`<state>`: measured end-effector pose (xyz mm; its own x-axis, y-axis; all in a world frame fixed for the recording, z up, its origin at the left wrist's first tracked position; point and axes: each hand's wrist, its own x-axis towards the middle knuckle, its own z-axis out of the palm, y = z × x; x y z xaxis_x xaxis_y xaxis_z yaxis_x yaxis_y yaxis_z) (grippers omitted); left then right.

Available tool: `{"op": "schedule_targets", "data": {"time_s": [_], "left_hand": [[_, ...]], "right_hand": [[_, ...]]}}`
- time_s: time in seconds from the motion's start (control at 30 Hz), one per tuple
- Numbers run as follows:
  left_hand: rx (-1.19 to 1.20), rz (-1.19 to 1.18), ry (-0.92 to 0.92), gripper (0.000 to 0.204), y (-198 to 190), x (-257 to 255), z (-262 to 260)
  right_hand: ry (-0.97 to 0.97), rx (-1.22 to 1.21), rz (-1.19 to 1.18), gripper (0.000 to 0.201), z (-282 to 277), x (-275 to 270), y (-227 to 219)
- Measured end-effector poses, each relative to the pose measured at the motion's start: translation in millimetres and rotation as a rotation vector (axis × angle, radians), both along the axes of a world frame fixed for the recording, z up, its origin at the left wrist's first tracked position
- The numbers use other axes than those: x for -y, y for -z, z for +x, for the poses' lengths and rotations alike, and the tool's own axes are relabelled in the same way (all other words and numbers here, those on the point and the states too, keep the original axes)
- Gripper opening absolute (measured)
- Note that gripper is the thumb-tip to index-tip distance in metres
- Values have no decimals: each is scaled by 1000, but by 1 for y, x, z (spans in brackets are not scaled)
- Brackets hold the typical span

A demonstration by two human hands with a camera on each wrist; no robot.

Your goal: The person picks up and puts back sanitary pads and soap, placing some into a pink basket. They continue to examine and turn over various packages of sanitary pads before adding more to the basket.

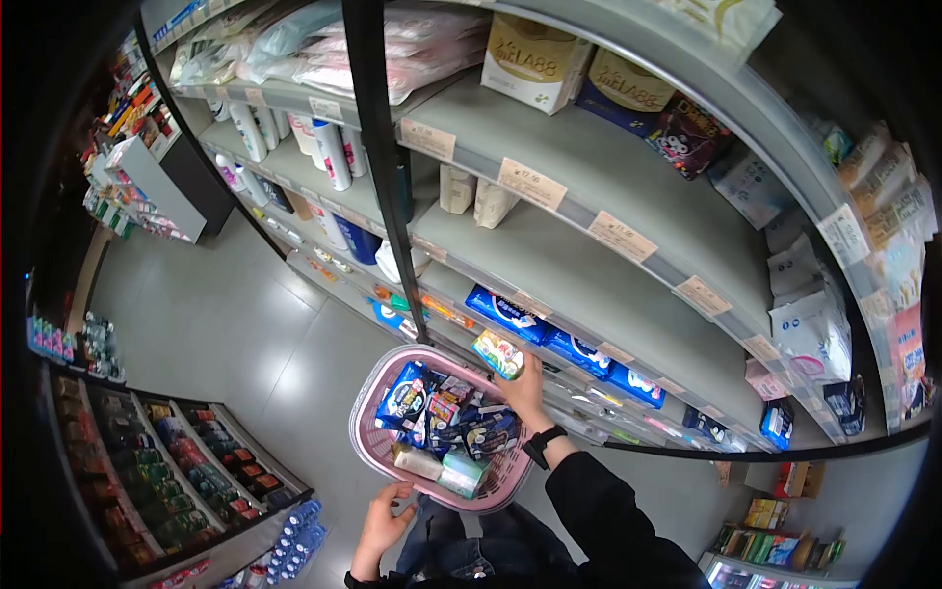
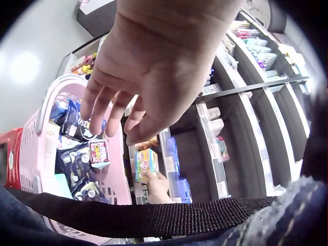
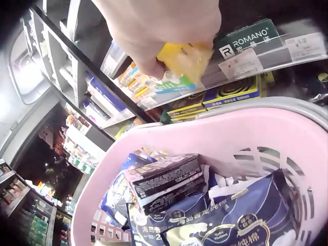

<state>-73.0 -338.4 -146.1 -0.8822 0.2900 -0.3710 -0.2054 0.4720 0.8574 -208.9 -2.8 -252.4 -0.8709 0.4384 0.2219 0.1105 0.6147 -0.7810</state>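
Between the thumb and fingers of my right hand [image 1: 523, 391] is a small yellow-and-green packet [image 1: 498, 354] in shiny wrapping, above the basket's shelf-side rim. The right wrist view shows its yellow wrapper [image 3: 185, 62] up close, partly covered by the hand. My left hand [image 1: 385, 520] is held beside the near left edge of the pink basket [image 1: 361, 407]; its fingers are loosely bent and hold nothing. Inside the basket lie several dark blue packs [image 3: 230, 215], a flat dark box [image 3: 166, 182] and a pale green pack [image 1: 463, 474].
Curved store shelves [image 1: 589, 137] with price tags rise ahead and to the right. Blue packs [image 1: 505, 312] line a low shelf near my right hand. A green ROMANO box [image 3: 251, 40] stands on a shelf. A bottle rack [image 1: 167, 471] stands on the left, across the tiled floor [image 1: 255, 324].
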Motion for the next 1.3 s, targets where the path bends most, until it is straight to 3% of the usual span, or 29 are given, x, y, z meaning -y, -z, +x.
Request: {"op": "schedule_targets", "data": {"time_s": [0.2, 0.4, 0.5, 0.6, 0.73, 0.8, 1.0, 1.1, 1.17, 1.3], "left_hand": [[8, -20, -94, 37, 3, 2, 18], [20, 2, -147, 37, -4, -3, 28], [4, -12, -159, 37, -5, -3, 32], [-11, -19, -179, 36, -3, -1, 36], [18, -24, -214, 36, -7, 1, 42], [10, -26, -227, 36, -3, 3, 47], [40, -18, -286, 36, 2, 7, 60], [39, -15, -288, 36, 12, 9, 63], [29, -19, -279, 35, 13, 8, 63], [17, -17, -274, 35, 7, 2, 55]], "right_hand": [[39, 135, 37, 53, -24, 2, 16], [-42, 46, 138, 44, -37, -15, 29], [-55, 282, 246, 45, -38, -16, 13], [-26, 141, 362, 45, -39, -18, 21], [-17, 23, 337, 40, -50, -25, 44], [-11, 93, 142, 34, -55, -32, 50], [-37, 192, 176, 37, -56, -45, 58], [-105, 225, 208, 39, -53, -47, 51], [-143, 402, 216, 42, -50, -44, 36], [-190, 363, 279, 41, -38, -48, 6]]}}
